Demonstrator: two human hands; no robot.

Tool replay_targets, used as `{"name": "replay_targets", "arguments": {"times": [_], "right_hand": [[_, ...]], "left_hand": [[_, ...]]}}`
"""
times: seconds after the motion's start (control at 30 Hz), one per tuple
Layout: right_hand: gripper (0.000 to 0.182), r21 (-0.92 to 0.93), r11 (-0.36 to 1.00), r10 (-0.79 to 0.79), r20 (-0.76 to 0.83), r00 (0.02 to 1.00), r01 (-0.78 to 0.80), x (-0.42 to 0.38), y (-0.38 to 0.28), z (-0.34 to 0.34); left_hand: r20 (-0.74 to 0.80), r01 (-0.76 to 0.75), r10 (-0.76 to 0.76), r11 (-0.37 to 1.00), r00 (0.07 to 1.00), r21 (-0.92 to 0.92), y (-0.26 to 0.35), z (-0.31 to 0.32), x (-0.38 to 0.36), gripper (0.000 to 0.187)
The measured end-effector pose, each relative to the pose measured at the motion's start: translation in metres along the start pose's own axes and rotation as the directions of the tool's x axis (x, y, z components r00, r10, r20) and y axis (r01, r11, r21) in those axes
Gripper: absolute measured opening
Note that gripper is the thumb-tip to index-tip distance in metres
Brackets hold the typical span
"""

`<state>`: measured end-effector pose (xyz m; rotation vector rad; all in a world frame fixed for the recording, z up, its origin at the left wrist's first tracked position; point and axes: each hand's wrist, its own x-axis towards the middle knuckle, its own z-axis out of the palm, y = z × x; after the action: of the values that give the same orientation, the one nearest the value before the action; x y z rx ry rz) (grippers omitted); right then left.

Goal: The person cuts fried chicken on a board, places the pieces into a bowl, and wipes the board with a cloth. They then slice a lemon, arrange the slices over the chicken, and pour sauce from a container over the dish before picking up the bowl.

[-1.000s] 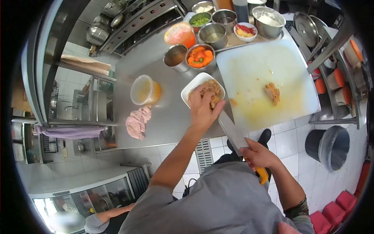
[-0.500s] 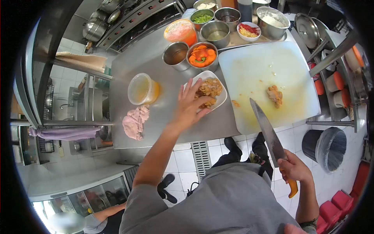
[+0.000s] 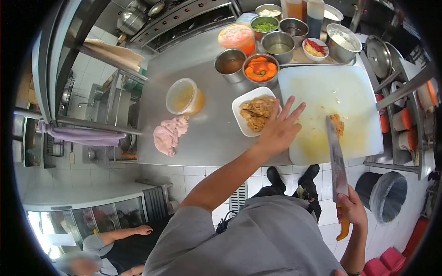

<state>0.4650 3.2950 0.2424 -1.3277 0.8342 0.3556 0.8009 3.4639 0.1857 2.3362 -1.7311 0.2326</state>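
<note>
My right hand (image 3: 352, 209) grips a large knife (image 3: 338, 161) by its yellow-orange handle. The blade points away from me, its tip at the edge of a brown piece of meat (image 3: 337, 125) on the white cutting board (image 3: 317, 89). My left hand (image 3: 282, 131) is open, fingers spread and holding nothing, over the gap between the board and a white square dish (image 3: 242, 121). In that dish lie pieces of brown, marinated-looking meat (image 3: 258, 110). A pale pink piece of raw meat (image 3: 169, 135) rests on the steel table to the left.
A tub of yellowish liquid (image 3: 184, 96) stands left of the dish. Behind are a bowl of sliced carrots (image 3: 261, 70), a bowl of chopped greens (image 3: 264, 25) and several other containers. A lined bin (image 3: 389, 198) is at right. Another person's arm (image 3: 124, 234) shows at lower left.
My left hand has left the meat in the dish and moved right, toward the board. The knife tip has come to the piece on the board. The camera view has shifted.
</note>
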Motion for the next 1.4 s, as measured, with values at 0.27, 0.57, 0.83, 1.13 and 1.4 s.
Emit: {"name": "replay_targets", "arguments": {"times": [0.27, 0.57, 0.83, 1.13, 1.4], "right_hand": [[0.028, 0.016, 1.000, -0.004, 0.006, 1.000, 0.003, 0.000, 0.001, 0.003], [0.027, 0.147, 0.988, -0.015, -0.182, 0.983, 0.042, -0.024, 0.005, -0.009], [0.039, 0.235, 0.963, 0.162, -0.119, 0.980, -0.131, -0.061, 0.059, -0.049], [0.022, 0.172, 0.983, 0.046, 0.134, 0.990, -0.069, -0.020, 0.070, -0.087], [0.029, 0.018, 1.000, 0.011, 0.322, 0.947, -0.017, 0.032, 0.006, -0.049]], "left_hand": [[-0.003, 0.145, -0.145, 0.989, 0.989, -0.038, -0.092, -0.051, -0.051, 0.032], [-0.074, 0.175, -0.186, 0.976, 0.980, -0.132, -0.071, -0.057, -0.069, 0.050], [-0.007, -0.297, 0.319, 0.876, 0.948, -0.380, 0.061, 0.019, 0.114, 0.057], [0.393, 0.021, 0.150, 0.917, 0.907, -0.398, 0.086, 0.020, 0.131, 0.037], [0.104, 0.178, -0.152, 0.931, 0.983, -0.318, 0.062, -0.011, 0.055, 0.040]]}}
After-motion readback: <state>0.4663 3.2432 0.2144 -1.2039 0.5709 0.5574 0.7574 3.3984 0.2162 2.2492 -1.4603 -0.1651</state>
